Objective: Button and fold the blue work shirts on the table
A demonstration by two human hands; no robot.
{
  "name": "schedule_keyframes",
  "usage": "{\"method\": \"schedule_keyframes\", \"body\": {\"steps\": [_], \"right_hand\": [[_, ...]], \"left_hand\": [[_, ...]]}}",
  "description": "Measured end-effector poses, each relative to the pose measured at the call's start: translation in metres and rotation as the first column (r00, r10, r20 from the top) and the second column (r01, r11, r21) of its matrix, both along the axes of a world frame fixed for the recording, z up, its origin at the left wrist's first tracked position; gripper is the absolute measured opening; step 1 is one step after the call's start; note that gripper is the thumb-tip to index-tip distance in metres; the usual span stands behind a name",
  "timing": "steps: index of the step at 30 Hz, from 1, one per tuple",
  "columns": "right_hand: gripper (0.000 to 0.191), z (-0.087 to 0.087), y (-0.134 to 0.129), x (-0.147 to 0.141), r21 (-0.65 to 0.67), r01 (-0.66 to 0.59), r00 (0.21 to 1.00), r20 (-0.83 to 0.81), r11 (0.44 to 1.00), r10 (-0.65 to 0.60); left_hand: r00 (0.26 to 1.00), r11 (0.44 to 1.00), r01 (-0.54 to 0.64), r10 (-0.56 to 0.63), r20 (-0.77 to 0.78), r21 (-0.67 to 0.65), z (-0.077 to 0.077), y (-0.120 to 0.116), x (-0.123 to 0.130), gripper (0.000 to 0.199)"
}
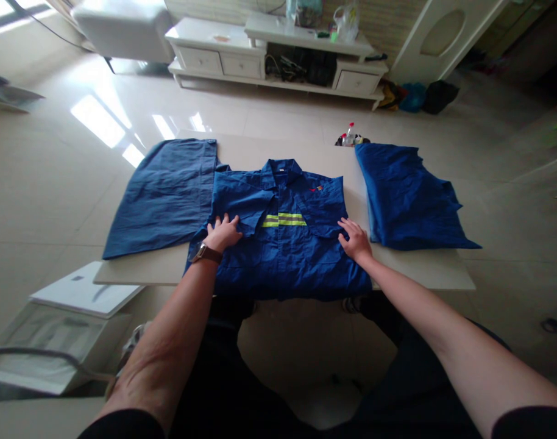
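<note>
A blue work jacket [283,256] lies front up in the middle of the table, its collar at the far end and its sleeves folded in over the chest. Yellow-green reflective strips cross its front, and a small red and yellow emblem sits on the chest. My left hand [224,233], with a watch on the wrist, rests on the jacket's left side with fingers spread. At the opposite side edge, my right hand [354,239] touches the cloth with its fingers apart. The jacket's lower part hangs at the table's near edge.
Folded blue cloth [164,195] lies left on the table [418,268], and another folded blue garment [401,195] lies right. Bottles with red caps [350,135] show beyond the far edge. A white box [86,289] stands lower left. A white cabinet [242,64] lines the wall.
</note>
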State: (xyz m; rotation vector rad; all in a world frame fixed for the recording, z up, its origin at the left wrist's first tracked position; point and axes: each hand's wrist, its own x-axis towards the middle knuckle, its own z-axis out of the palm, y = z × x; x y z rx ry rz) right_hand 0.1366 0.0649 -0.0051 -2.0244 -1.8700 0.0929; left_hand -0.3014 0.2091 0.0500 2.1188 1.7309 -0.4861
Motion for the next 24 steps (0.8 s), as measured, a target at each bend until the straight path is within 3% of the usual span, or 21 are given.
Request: {"method": "schedule_keyframes", "body": {"steps": [16,24], "right_hand": [[0.048,0.001,0.0,-0.001,-0.005,0.008,1.0,-0.007,1.0,-0.008],[0.048,-0.001,0.0,0.0,-0.005,0.005,1.0,0.001,1.0,-0.005]], "left_hand": [[0.999,0.999,-0.048,0.048,-0.002,-0.003,-0.001,-0.001,-0.002,0.075],[0.993,0.993,-0.111,0.11,-0.049,-0.032,0.003,0.007,-0.021,0.076]]}}
